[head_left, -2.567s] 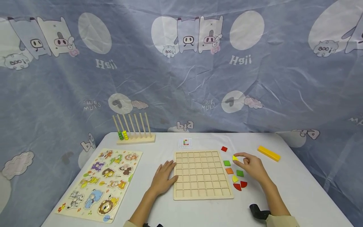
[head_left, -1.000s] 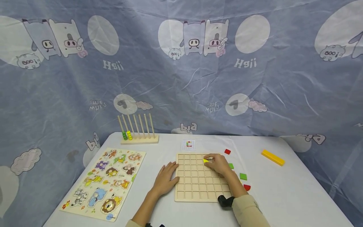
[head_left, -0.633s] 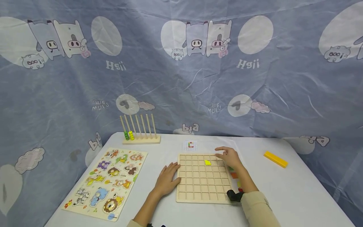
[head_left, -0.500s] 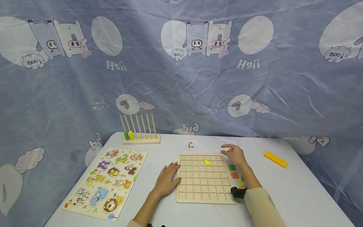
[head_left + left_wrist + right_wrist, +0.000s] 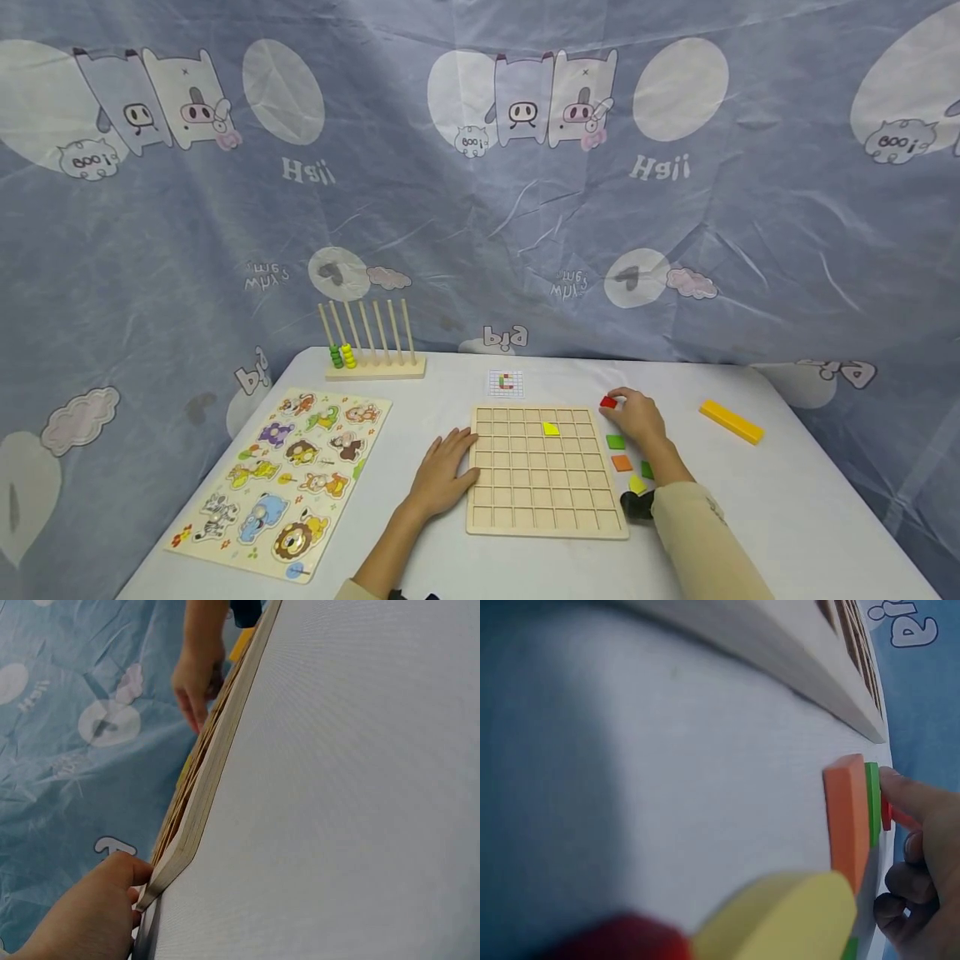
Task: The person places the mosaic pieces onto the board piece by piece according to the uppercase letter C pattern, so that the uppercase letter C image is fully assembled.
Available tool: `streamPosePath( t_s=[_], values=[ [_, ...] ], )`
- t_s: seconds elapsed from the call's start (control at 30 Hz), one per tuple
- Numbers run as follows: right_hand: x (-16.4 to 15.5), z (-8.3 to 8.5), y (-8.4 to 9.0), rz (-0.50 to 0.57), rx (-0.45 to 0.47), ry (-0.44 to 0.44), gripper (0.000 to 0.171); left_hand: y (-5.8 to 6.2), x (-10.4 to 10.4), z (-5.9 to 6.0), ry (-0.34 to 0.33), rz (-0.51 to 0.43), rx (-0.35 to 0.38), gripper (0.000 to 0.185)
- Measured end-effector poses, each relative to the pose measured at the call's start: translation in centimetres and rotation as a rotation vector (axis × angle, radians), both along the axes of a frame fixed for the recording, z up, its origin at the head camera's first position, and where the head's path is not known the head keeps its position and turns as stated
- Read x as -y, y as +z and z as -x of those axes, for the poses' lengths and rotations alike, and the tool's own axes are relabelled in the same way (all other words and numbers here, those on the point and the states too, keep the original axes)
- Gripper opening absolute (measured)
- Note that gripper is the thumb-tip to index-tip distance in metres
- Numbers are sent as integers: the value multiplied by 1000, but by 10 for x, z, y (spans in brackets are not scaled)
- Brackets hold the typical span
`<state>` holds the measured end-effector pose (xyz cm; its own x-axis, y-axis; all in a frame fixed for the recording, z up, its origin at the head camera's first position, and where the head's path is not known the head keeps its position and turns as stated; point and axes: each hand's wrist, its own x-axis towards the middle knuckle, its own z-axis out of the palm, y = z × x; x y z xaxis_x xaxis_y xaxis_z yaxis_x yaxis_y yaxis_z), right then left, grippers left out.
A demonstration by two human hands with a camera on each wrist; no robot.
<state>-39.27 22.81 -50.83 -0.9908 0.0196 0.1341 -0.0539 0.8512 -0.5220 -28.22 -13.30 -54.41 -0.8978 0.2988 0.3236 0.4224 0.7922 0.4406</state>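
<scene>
Pinched, thumb against fingers and barely parted: that's the right hand (image 5: 637,419) with the red square (image 5: 608,402) in its hold, just outside the far right corner of the grid board (image 5: 547,493)! Whether that square is clear of the white table (image 5: 795,517) or touching it, I cannot tell from these angles. From the right wrist view it shows at the fingertips, just past the green square (image 5: 616,442), with the orange square (image 5: 622,463) nearer the camera. Closer to the person comes a yellow wedge (image 5: 637,485), a second green piece (image 5: 647,470) peeks out beside the forearm, and a blurred red piece (image 5: 630,941) fills the bottom of that wrist view.

Over to the left hand (image 5: 442,475), and it's the calm one: fingers loosely spread, fingertips and thumb on the board's left edge, nothing gripped. On the grid, a yellow quarter-circle (image 5: 551,429) sits in the second row from the far edge, right of centre.

Beyond the board lies a small pattern card (image 5: 506,383); further left stands a peg rack (image 5: 377,373), green beads (image 5: 336,357) on its first peg, yellow beads (image 5: 348,357) on the second. Down the left flank lies an animal puzzle (image 5: 332,507), and out right, well apart, a yellow bar (image 5: 731,422); behind everything hangs a blue-grey printed curtain (image 5: 465,217)
</scene>
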Motion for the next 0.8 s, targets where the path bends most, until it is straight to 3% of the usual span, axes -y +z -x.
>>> streamPosePath(
  t_s=[0.33, 0.67, 0.8],
  values=[
    [0, -9, 9, 47, 25, -37, 36, -3, 0, 2, 4, 14, 1, 56],
    [36, -22, 21, 157, -131, 182, 35, -1, 0, 0, -6, 3, 4, 56],
    [61, -30, 28, 242, -119, 261, 33, -1, 0, 1, -2, 6, 4, 56]
  ],
)
